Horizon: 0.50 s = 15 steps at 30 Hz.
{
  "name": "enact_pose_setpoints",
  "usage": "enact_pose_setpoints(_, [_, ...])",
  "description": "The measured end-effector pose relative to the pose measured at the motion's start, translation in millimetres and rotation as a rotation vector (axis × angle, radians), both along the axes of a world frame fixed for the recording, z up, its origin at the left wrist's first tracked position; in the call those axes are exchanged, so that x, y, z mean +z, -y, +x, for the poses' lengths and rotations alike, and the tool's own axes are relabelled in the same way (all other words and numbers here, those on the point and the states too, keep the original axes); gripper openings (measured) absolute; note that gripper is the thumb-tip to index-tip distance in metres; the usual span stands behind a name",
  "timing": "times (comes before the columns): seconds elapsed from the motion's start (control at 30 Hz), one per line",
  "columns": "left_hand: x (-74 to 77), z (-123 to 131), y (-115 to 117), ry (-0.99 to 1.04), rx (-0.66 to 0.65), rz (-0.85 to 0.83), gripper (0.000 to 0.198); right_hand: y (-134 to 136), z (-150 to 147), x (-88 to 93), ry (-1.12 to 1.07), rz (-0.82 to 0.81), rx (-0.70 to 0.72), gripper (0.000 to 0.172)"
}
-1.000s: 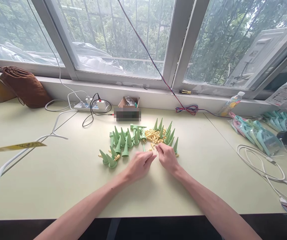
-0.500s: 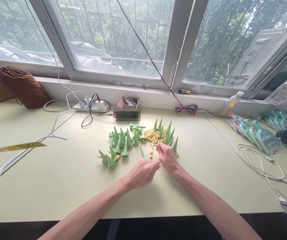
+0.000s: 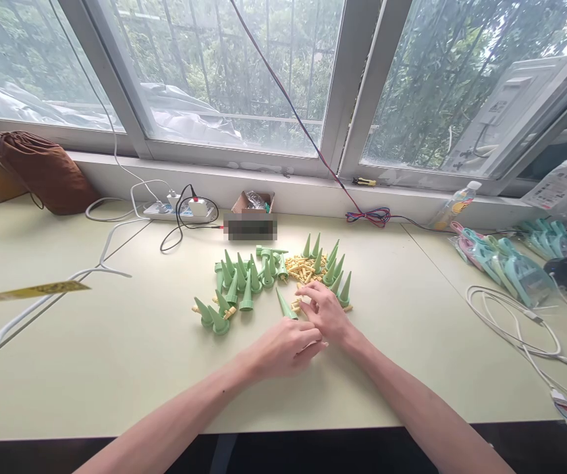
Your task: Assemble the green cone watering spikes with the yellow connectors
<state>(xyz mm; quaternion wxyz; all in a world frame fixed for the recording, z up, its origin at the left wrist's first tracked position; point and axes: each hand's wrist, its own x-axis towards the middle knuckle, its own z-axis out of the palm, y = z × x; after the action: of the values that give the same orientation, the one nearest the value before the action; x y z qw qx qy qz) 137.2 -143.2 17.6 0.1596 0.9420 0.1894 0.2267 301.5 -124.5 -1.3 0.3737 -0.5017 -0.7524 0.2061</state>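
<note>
My left hand (image 3: pixel 288 347) is closed low over the table, fingers curled together; whatever they may hold is hidden. Just above and right of it, my right hand (image 3: pixel 326 313) has its fingers apart, the tips beside a few loose yellow plastic pieces (image 3: pixel 296 305). Near both hands leans a single green plastic spike (image 3: pixel 286 305). Behind it lies a heap of small yellow pieces (image 3: pixel 305 268). Green spikes (image 3: pixel 246 293) crowd to the left of the heap, and more green spikes (image 3: pixel 331 271) stand on its right. Several nearer green spikes (image 3: pixel 219 321) have yellow pieces fitted at the base.
A small open cardboard box (image 3: pixel 263 201) and a power strip (image 3: pixel 179 210) sit by the window sill. On the right are a bottle (image 3: pixel 458 205), bagged pastel plastic items (image 3: pixel 508 263) and a white cable (image 3: pixel 515 322). A brown pouch (image 3: pixel 46 172) lies far left.
My right hand has gone from closed to fingers apart and shifted slightly left and down to the loose yellow pieces. My left hand has moved slightly down, still closed.
</note>
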Motion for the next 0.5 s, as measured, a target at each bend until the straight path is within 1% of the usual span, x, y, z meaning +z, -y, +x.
enact_pose_setpoints(0.13, [-0.8,0.9,-1.8,-0.014,0.034,-0.004,0.032,-0.8,0.8,-0.2,0.071,-0.021,-0.004,0.011])
enact_pose_setpoints(0.4, [-3.5,0.7,-4.0,0.004,0.115,0.021,0.027,-5.4,1.5,-4.9,0.115,-0.017,-0.010,0.013])
enact_pose_setpoints(0.5, [-4.0,0.0,-4.1,-0.017,0.116,0.032,0.029,-5.5,1.9,-5.2,0.134,-0.016,-0.033,0.012])
